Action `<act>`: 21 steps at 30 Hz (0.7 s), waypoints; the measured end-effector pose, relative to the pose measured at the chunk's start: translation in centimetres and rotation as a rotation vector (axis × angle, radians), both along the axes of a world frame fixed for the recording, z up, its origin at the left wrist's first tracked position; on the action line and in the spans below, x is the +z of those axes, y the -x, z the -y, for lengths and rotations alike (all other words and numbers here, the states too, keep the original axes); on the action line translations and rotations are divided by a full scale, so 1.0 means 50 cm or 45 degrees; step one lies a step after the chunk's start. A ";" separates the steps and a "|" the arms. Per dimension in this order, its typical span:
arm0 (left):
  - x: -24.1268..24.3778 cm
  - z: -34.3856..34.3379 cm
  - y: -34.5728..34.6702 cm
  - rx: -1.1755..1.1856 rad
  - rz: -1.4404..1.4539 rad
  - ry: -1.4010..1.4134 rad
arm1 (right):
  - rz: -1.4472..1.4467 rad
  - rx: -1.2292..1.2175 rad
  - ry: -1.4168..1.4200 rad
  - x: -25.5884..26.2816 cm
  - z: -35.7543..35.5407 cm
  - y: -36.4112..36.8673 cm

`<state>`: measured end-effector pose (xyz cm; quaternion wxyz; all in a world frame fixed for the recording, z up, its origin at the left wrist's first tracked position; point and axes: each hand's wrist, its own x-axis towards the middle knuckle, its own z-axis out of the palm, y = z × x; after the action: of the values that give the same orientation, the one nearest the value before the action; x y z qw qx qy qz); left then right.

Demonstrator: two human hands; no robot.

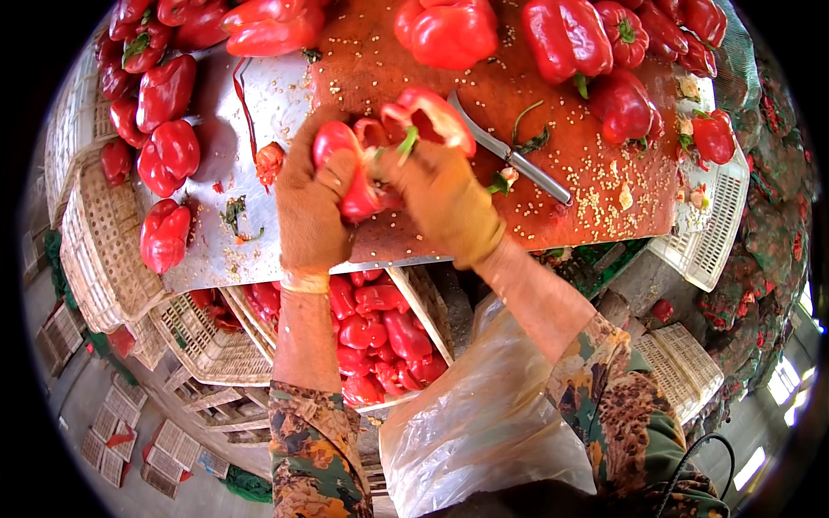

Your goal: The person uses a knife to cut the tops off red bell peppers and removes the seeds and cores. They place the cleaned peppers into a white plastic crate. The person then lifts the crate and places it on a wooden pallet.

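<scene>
My left hand [317, 201], in an orange-brown work glove, grips a cut-open red bell pepper [358, 196] above the table. My right hand [447, 194], gloved alike, has its fingers closed at the pepper's green stem [408, 144] and core. An opened red pepper piece [437, 116] with a pale inside shows just beyond my right fingers; whether it is joined to the other part I cannot tell. A curved knife with a metal handle [541, 178] lies on the red cutting surface, right of my hands. A cut stem [502, 181] lies beside it.
Whole red peppers [168, 158] line the metal table's left side [220, 149] and far edge. Seeds are scattered over the red board [414, 233]. Under the near edge stands a crate of peppers [427, 311]. Plastic baskets [110, 239] flank the table; netted sacks [771, 239] are at right.
</scene>
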<state>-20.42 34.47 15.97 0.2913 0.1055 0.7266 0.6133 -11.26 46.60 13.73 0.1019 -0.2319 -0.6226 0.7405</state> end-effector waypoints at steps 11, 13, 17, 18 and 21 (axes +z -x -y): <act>-0.016 0.032 0.000 -0.025 -0.042 -0.203 | 0.414 0.920 -0.343 0.059 -0.083 -0.125; -0.023 0.027 -0.005 -0.009 0.006 -0.229 | 0.462 0.715 -0.854 0.046 -0.078 -0.151; -0.024 0.028 -0.011 -0.001 0.050 -0.218 | 0.406 0.675 -1.304 0.096 -0.084 -0.147; -0.021 0.023 -0.012 0.007 0.052 -0.217 | 0.447 0.703 -1.319 0.112 -0.085 -0.141; -0.025 0.031 -0.008 -0.015 0.078 -0.272 | 0.260 0.460 -0.939 0.102 -0.034 -0.129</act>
<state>-20.00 32.94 14.70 0.3039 0.1215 0.6472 0.6885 -4.83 48.29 18.81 -0.0156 -0.1393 -0.8834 0.4472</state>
